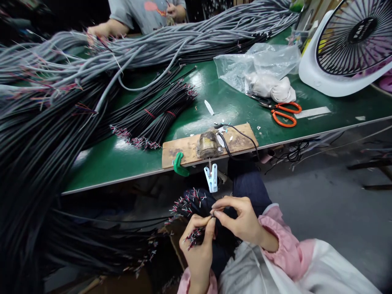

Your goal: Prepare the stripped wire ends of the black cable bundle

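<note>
Over my lap, my left hand is closed around black cables whose red, white and black wire ends poke out between the fingers. Its thumb and forefinger pinch one cable end. At that same spot the fingertips of my right hand are pinched together on the tip of this cable. A further bunch of black cables with bare-coloured ends lies across my lap just beyond the hands. Above them, a light blue clothes peg sits on the shaft of a small motor.
The motor is fixed to a wooden board with a green clamp at the table edge. Orange-handled scissors, a plastic bag and a white fan are rightward. Grey cables cross the back, where another person's hand works.
</note>
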{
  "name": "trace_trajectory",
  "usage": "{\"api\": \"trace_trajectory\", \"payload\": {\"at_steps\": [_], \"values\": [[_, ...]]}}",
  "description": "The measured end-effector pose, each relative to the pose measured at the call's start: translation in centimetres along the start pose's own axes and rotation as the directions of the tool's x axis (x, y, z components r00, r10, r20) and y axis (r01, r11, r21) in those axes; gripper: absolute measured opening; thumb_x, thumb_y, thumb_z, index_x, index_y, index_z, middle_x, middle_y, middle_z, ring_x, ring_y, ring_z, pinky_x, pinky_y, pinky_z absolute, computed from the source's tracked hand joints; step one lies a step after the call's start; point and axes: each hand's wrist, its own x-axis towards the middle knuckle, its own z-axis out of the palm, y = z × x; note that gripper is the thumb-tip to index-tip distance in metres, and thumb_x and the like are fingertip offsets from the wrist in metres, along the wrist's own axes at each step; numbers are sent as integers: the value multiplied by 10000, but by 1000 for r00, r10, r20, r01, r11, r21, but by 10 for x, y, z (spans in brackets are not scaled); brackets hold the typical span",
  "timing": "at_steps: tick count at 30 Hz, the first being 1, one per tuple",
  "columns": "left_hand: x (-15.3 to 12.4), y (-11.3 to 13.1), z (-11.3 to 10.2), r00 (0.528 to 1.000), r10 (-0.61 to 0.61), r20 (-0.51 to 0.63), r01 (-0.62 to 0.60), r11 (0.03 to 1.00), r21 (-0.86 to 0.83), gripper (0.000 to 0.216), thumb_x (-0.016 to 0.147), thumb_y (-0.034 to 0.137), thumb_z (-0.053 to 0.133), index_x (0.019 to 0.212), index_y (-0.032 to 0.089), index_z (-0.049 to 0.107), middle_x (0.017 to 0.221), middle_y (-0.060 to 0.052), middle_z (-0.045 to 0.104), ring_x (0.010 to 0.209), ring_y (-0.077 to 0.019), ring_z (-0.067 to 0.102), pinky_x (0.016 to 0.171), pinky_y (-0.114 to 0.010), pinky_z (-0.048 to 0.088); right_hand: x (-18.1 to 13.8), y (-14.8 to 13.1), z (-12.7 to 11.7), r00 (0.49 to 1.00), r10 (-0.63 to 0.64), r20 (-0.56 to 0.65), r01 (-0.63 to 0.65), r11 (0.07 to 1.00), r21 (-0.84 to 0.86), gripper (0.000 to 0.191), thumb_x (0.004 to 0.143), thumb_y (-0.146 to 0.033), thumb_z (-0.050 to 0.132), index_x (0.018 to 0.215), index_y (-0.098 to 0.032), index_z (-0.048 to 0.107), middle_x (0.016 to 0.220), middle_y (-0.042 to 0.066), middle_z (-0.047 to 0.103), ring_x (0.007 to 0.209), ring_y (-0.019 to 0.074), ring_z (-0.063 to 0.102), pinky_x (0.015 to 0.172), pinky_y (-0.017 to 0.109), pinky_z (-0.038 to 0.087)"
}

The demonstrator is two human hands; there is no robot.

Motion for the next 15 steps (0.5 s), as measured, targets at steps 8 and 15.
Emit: {"api": "trace_trajectory", "payload": {"at_steps": [8, 15], "values": [[-1, 0, 0, 1000, -8, -12, 8, 1000, -2, 182, 873, 171, 727, 703, 195, 666, 591, 65, 539, 510, -88, 506, 529, -191, 414, 0, 3, 1, 997, -71, -19, 71, 997, -4, 161, 812, -87, 647, 870, -155, 781, 743, 61, 770, 637, 160, 708, 639, 236, 569], [-1, 1, 0, 999, -38, -18, 37, 999, -13, 182, 858, 193, 740, 690, 189, 672, 586, 59, 534, 506, -95, 499, 515, -201, 403, -2, 9, 1, 998, -61, 4, 61, 998, 5, 197, 774, -62, 641, 873, -156, 782, 731, 50, 755, 623, 152, 686, 625, 234, 552]]}}
